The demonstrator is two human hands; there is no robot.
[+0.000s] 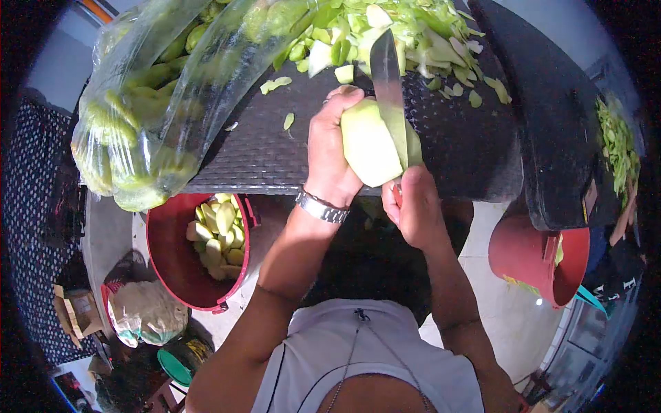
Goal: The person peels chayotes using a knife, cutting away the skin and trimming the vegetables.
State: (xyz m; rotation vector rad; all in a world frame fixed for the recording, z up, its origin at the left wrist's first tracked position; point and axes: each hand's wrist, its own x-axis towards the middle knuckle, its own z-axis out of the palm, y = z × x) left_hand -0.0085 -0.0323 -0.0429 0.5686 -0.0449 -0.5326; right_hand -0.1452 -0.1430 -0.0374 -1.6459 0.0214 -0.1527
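My left hand (332,148) is wrapped round a peeled, pale green vegetable that looks like a chayote (372,143), held over the table's near edge. In my right hand (417,206) is a knife (387,76) with a reddish handle, gripped at the vegetable's lower right end. Its broad blade points away from me and lies along the vegetable's right side. Cut green peelings (441,51) are heaped on the dark woven table top (268,155) beyond my hands. A clear plastic bag (148,124) full of green vegetables lies to the left.
Below the table's left edge stands a red bucket (162,258) with peeled pieces (224,227) inside. Another red bucket (513,251) is at the right, beside a black seat or chair back (551,124). A filled sack (148,310) sits at lower left. More peelings (616,148) lie far right.
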